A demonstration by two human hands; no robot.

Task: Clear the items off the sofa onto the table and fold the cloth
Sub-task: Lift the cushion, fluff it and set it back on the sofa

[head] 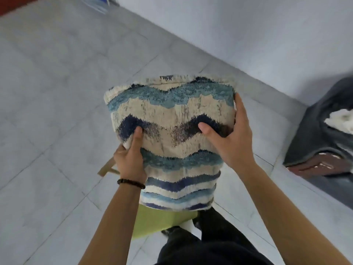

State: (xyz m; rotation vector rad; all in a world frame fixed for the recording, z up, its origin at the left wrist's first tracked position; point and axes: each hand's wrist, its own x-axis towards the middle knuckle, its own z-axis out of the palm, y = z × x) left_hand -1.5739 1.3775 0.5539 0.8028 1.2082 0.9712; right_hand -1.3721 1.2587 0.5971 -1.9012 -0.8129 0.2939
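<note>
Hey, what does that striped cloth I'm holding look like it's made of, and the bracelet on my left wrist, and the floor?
Striped cloth: looks like thick tufted or terry fabric, probably cotton; the fuzzy pile blurs its blue and cream zigzags. Bracelet: small dark round beads, possibly wood or stone, too small to tell. Floor: large pale grey tiles with thin joint lines and a faint marbled look, likely ceramic or stone.

Cushion [172,138] held up at centre, above the floor [57,92]. Left hand [131,159] on its left edge, thumb on the near face; right hand [235,140] on its right edge, thumb on the near face too. Chair seat [152,222] directly below, near. Wall [248,35] far and right. Sofa [321,140] at far right, a cloth [342,121] lying on it.
</note>
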